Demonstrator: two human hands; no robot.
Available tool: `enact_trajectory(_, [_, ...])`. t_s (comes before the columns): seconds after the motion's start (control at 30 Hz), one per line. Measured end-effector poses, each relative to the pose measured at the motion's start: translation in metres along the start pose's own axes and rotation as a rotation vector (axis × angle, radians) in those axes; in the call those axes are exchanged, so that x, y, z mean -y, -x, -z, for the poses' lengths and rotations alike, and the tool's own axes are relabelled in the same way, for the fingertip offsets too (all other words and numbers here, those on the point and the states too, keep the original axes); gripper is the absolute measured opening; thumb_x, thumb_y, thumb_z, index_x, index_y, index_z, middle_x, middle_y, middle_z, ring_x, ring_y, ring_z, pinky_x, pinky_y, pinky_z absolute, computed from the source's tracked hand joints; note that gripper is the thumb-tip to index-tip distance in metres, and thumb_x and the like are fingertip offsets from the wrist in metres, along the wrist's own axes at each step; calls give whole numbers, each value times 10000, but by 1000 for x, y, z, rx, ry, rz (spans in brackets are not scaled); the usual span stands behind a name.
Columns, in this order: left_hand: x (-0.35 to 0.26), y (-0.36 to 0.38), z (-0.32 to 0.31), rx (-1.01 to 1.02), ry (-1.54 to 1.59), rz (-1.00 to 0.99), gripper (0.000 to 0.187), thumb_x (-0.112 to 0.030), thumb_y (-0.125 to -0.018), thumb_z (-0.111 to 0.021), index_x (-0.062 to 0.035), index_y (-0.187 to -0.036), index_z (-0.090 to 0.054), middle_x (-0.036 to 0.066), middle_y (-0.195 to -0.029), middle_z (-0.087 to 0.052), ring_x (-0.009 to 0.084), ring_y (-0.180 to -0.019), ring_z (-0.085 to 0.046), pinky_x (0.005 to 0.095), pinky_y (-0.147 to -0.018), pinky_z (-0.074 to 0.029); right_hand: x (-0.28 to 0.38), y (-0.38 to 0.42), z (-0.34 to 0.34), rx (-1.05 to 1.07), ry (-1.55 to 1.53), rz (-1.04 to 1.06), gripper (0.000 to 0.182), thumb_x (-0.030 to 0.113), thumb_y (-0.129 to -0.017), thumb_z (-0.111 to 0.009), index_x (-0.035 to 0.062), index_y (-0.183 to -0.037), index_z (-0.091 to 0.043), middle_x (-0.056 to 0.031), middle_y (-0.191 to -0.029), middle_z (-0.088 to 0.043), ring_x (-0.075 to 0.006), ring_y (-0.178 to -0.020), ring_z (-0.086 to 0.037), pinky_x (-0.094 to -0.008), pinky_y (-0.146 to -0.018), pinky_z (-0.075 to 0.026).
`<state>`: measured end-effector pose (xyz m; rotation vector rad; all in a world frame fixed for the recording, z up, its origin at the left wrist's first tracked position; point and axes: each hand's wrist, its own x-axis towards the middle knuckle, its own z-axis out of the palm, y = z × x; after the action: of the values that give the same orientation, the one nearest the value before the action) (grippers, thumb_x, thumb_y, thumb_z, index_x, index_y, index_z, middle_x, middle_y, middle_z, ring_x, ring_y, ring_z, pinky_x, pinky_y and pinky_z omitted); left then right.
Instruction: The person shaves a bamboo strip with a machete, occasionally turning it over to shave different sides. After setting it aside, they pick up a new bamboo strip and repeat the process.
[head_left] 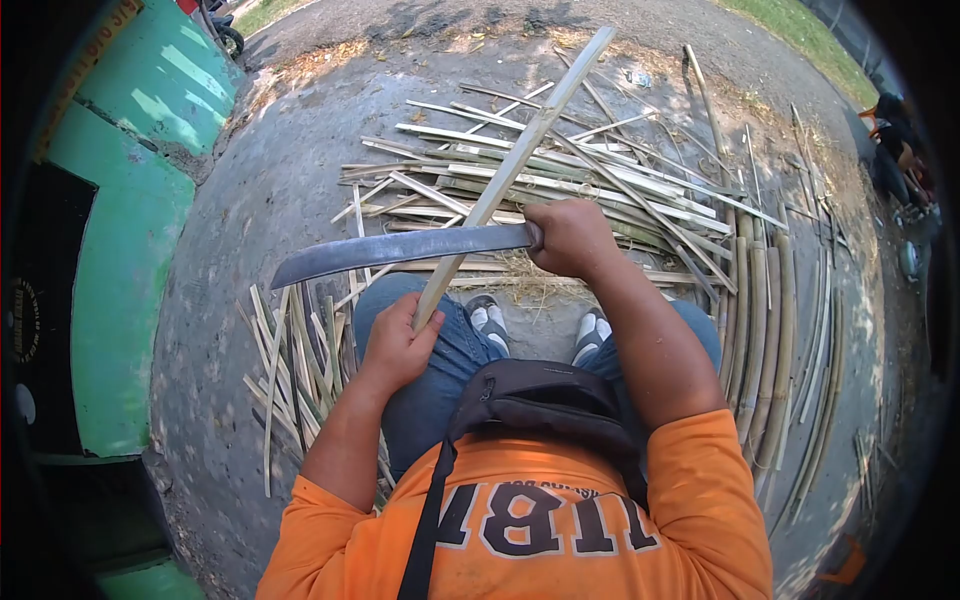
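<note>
My right hand (572, 238) is closed round the handle of a machete (400, 248), whose long grey blade points left. The blade crosses over a pale split bamboo strip (520, 150) in this view. My left hand (402, 340) grips the strip near its lower end, by my left knee. From there the strip slants up and away to the right, over a heap of bamboo strips (590, 190) on the ground in front of my feet.
More strips (290, 350) lie to my left, and round bamboo poles (762, 340) lie to my right. A green wall (130, 260) stands at the left. Another person (893, 150) is at the far right edge. A black bag (540, 400) rests at my waist.
</note>
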<state>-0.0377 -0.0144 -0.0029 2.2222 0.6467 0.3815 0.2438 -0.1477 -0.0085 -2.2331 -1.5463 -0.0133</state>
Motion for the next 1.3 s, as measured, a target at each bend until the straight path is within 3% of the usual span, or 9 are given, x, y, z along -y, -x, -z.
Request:
enact_trajectory(0.03, [0,0,0,0,-19,-7,247,-196,-975,-705,31,-1061,-659,157,-779,-668,248,-694,-629,381,-680,-499,-1,-1,-4,-3,-9,-5,110,216,-743,-696,144,-825,-685,-113,-779,-712,-375,-780,-707,-509,-704,-557])
enact_trajectory(0.13, [-3,-1,2,19,16,28,245,-199,-975,-704,27,-1059,-658,171,-780,-664,276,-694,-636,385,-678,-497,-5,-4,-8,-11,-17,-15,116,224,-739,-701,142,-819,-682,-113,-777,-710,-375,-786,-706,-505,-708,-560])
enact_trajectory(0.23, [-8,-2,4,36,2,36,240,-203,-962,-702,23,-1027,-651,235,-810,-674,417,-749,-668,440,-688,-512,-7,-3,-9,-13,-26,-15,119,216,-730,-706,133,-809,-672,-127,-768,-697,-388,-783,-694,-511,-702,-554])
enact_trajectory(0.3, [-7,-1,3,28,-9,31,239,-203,-961,-702,21,-1032,-653,235,-812,-675,414,-753,-670,440,-692,-513,-11,-2,-12,-40,-58,-7,114,194,-726,-702,114,-793,-657,-157,-743,-669,-418,-768,-669,-525,-685,-539])
enact_trajectory(0.6, [-4,-1,4,16,27,43,241,-198,-970,-693,31,-1036,-658,224,-827,-681,382,-760,-677,427,-707,-516,-21,-5,-7,-61,-42,-83,125,214,-750,-698,121,-830,-676,-142,-774,-692,-398,-781,-687,-517,-700,-554])
enact_trajectory(0.8, [0,-2,3,21,53,50,232,-196,-973,-692,30,-1008,-650,224,-815,-670,380,-754,-670,435,-700,-507,4,1,-9,-83,-83,34,136,194,-721,-719,101,-787,-646,-156,-737,-672,-421,-737,-666,-527,-670,-535])
enact_trajectory(0.9, [-2,-2,2,11,21,41,231,-195,-971,-694,29,-994,-644,234,-816,-669,410,-758,-663,447,-693,-505,1,-2,-6,0,9,0,123,215,-746,-694,136,-839,-681,-132,-775,-707,-382,-778,-703,-516,-701,-557])
enact_trajectory(1.07, [0,-1,1,-23,11,19,232,-195,-969,-697,28,-996,-639,242,-816,-669,438,-757,-655,456,-686,-503,-28,-8,-10,-84,-112,-202,122,218,-788,-674,106,-833,-692,-179,-780,-699,-420,-787,-686,-529,-720,-554])
enact_trajectory(1.3, [-5,-1,3,25,32,55,235,-190,-964,-700,31,-1023,-646,242,-825,-677,435,-757,-661,454,-692,-509,0,0,-6,-2,-106,6,140,218,-762,-696,114,-856,-693,-161,-779,-701,-409,-790,-693,-532,-716,-553])
